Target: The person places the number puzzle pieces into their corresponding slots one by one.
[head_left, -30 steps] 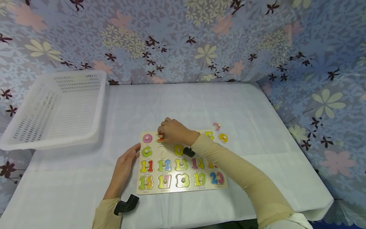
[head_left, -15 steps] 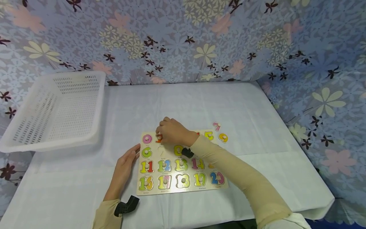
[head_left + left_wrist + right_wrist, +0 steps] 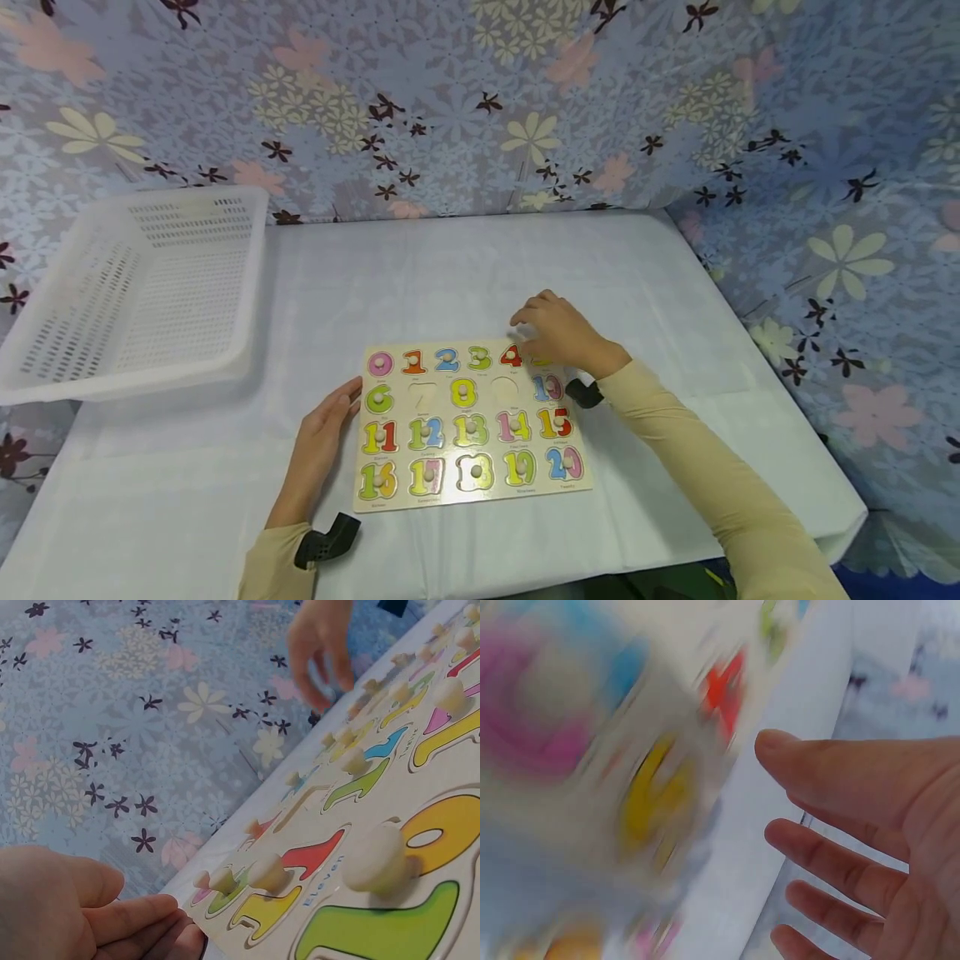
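Note:
A wooden number puzzle board lies on the table, its knobbed number pieces set in rows. Two recesses are bare, the seven's recess and the nine's recess. My left hand rests at the board's left edge, fingers straight, as the left wrist view confirms. Over the board's top right corner hovers my right hand, fingers spread and holding nothing. It partly covers the yellow five. Beyond the board, the right wrist view shows a blurred orange piece and a pink piece; the head view hides both.
A white plastic basket with slotted walls stands at the table's left. White cloth covers the table, and a flowered curtain hangs behind it and along the right side.
My right hand has left the orange one at the board's top left and moved right to the top right corner, uncovering the top row. The left hand stays at the edge.

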Available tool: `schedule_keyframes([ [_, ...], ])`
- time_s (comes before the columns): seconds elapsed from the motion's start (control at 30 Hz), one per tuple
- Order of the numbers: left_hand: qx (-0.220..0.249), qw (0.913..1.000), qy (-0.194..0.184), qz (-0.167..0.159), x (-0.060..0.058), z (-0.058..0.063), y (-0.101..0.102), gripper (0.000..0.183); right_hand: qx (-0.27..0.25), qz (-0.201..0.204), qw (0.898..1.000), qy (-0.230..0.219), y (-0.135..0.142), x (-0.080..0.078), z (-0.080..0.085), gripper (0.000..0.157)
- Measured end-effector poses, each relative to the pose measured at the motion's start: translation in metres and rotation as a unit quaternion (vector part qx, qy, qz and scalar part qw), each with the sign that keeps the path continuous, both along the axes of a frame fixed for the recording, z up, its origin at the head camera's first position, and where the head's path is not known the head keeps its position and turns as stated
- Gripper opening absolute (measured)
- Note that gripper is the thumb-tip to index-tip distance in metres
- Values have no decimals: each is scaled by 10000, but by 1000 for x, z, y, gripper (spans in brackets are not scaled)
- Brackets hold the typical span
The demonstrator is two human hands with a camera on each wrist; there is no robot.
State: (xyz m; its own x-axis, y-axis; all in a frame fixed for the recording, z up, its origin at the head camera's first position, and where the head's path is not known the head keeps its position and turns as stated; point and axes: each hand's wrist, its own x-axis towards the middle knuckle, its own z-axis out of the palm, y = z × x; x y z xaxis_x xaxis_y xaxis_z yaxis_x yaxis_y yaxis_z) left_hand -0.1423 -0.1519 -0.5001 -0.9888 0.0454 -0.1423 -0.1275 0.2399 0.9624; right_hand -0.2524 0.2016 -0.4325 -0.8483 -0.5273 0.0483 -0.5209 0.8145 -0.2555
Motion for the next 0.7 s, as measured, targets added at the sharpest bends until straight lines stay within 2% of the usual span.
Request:
schedule_keyframes([
  [0.13,-17,10000,-32,15,0,0,1,50,376,-625,9973,53,33,1,0,34],
  [0.3,-68,10000,-26,44,1,0,1,51,791,-1046,9914,15,56,-2,-3,39],
  [0.47,117,9999,-58,3,2,0,0,50,763,-1064,9914,-52,62,-5,-10,33],
  [0.57,172,9998,-61,-11,2,1,0,50,770,-999,9920,34,60,-7,-13,27],
  [0.7,182,9998,-52,-7,1,0,1,50,870,-975,9913,163,60,-9,-15,25],
])
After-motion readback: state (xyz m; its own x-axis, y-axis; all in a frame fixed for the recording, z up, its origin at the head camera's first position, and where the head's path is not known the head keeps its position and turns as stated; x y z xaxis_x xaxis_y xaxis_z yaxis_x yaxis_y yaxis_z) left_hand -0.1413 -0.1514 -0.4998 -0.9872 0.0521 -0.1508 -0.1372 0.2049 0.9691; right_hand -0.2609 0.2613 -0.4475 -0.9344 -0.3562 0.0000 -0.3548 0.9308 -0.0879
